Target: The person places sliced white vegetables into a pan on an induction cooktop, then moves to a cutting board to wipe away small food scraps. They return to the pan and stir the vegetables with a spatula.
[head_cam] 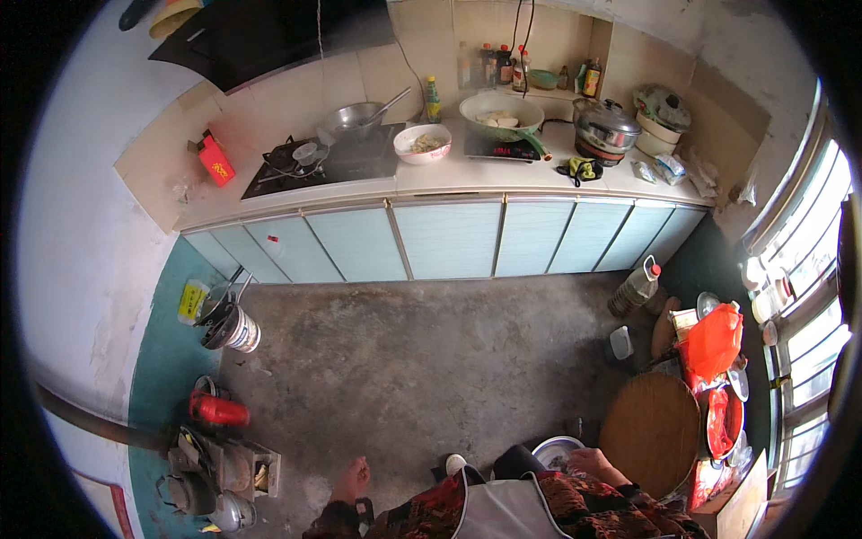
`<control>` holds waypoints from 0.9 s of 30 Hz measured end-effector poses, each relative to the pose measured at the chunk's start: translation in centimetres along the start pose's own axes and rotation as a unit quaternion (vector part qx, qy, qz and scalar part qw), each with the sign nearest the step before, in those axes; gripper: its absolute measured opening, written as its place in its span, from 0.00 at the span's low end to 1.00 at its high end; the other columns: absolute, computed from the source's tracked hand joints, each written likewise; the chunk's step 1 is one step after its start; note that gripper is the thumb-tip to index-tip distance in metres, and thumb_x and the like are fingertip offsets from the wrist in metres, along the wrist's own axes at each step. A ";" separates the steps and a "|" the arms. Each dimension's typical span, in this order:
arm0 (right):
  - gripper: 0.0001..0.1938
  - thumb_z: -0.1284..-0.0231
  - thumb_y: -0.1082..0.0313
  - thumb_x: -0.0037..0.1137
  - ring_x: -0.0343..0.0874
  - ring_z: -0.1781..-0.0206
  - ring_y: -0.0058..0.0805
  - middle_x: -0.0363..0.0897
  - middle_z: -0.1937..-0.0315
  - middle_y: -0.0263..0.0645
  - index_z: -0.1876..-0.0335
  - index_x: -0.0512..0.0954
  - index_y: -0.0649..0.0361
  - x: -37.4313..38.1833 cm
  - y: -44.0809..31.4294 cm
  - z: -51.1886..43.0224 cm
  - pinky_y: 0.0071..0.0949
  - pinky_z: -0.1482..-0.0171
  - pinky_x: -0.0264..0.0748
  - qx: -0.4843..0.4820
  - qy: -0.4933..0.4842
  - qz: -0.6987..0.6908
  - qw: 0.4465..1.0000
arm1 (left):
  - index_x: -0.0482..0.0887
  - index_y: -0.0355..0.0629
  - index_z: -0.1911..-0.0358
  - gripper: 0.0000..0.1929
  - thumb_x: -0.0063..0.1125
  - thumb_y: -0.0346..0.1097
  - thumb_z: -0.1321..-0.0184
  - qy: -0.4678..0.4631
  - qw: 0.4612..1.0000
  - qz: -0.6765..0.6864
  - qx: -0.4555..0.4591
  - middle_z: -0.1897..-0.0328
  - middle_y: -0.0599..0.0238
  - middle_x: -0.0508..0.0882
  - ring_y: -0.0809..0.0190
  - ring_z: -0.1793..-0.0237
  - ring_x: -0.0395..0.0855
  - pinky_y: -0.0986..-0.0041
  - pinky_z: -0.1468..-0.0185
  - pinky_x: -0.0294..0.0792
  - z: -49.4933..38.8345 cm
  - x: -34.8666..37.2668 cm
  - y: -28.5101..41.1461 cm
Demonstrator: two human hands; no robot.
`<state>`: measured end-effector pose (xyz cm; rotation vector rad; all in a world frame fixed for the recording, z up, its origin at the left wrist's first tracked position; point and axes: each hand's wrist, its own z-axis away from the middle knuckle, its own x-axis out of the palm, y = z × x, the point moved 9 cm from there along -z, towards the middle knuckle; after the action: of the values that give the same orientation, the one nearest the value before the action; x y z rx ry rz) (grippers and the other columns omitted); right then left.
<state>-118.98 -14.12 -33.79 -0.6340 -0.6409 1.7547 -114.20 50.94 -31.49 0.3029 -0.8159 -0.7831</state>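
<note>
My left hand (353, 477) hangs over the concrete floor with its fingers curled in. I see nothing sticking out of it, but the palm is hidden. On the other side of my grey apron (506, 506), my right hand (590, 462) is at the rim of a metal basin (553, 442). Whether its fingers grip the rim or something inside cannot be made out. Part of the basin is hidden by my hand and sleeve. Just right of that hand stands a round wooden board (652, 431).
Along the far wall runs a counter with a wok (471, 108) on an induction cooker, a bowl of food (423, 145) and a lidded steamer pot (608, 128). An oil jug (634, 290) stands at right. A bucket (244, 331), red thermos (221, 409) and kettles (234, 510) line the left.
</note>
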 end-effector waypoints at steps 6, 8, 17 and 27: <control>0.13 0.39 0.56 0.52 0.81 0.66 0.30 0.81 0.66 0.39 0.65 0.79 0.57 -3.2 0.8 -1.3 0.32 0.69 0.77 0.136 0.119 -0.048 0.982 | 0.65 0.32 0.40 0.19 0.46 0.31 0.31 -0.029 0.996 -0.077 -0.036 0.65 0.67 0.72 0.65 0.66 0.69 0.71 0.57 0.67 -10.2 11.8 4.1; 0.11 0.40 0.58 0.53 0.80 0.68 0.29 0.80 0.68 0.39 0.67 0.78 0.57 -4.5 -0.7 -3.9 0.31 0.70 0.75 0.152 0.126 -0.033 0.980 | 0.62 0.33 0.38 0.21 0.46 0.30 0.32 -0.077 0.991 -0.090 -0.068 0.65 0.68 0.71 0.66 0.65 0.69 0.73 0.57 0.67 -13.8 14.8 2.7; 0.07 0.45 0.67 0.56 0.74 0.76 0.28 0.74 0.78 0.35 0.76 0.74 0.56 -12.7 -16.0 -13.8 0.28 0.76 0.69 0.127 0.167 -0.095 0.973 | 0.72 0.33 0.47 0.14 0.47 0.29 0.34 -0.148 0.968 0.122 -0.160 0.60 0.63 0.76 0.66 0.62 0.74 0.75 0.56 0.71 -25.7 22.9 3.5; 0.08 0.42 0.67 0.52 0.80 0.70 0.30 0.79 0.72 0.37 0.59 0.77 0.59 -18.0 -30.3 -26.4 0.31 0.72 0.77 0.073 0.219 -0.149 0.961 | 0.77 0.33 0.53 0.10 0.48 0.28 0.34 -0.026 0.991 0.126 -0.034 0.61 0.63 0.79 0.63 0.59 0.78 0.74 0.51 0.73 -37.9 34.4 21.0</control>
<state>-75.76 -21.26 -29.56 -0.7514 -0.2776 1.3075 -60.39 38.64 -27.17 0.1152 -0.8556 -0.5821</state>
